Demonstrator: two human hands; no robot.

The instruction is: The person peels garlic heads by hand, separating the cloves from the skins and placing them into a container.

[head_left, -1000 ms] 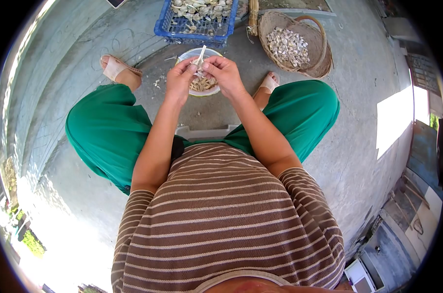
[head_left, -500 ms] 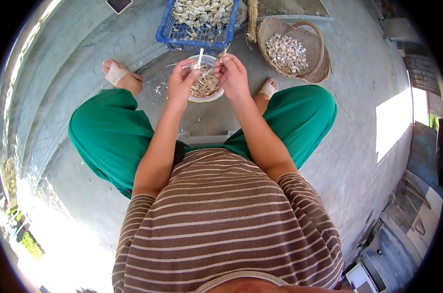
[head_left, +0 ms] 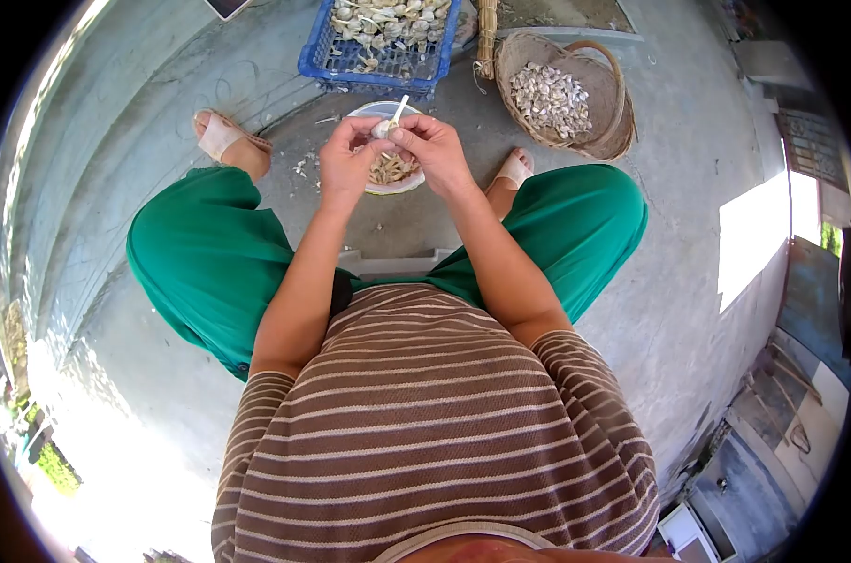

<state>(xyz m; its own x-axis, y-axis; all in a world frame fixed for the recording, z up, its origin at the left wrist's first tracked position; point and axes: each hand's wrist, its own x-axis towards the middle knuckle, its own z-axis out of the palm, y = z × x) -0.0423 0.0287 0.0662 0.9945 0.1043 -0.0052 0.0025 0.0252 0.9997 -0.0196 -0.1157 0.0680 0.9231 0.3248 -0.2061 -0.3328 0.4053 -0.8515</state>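
A whitish garlic bulb (head_left: 382, 129) with a pale stem pointing up is pinched between both hands. My left hand (head_left: 347, 161) grips its left side with thumb and fingers, and my right hand (head_left: 435, 153) closes on it from the right, near the stem. Directly beneath them stands a white bowl (head_left: 376, 109) containing dry garlic skins and stems (head_left: 390, 170). The hands cover part of this bowl.
Beyond the bowl is a blue plastic crate (head_left: 311, 62) holding many garlic bulbs (head_left: 388, 21). At its right, a wicker basket (head_left: 616, 141) holds loose cloves (head_left: 549, 98), beside a straw bundle (head_left: 486, 38). My sandalled feet flank the bowl; skin scraps (head_left: 303, 166) lie on the concrete.
My right hand has moved left and come together with the left hand at the garlic bulb. The stem now leans to the right.
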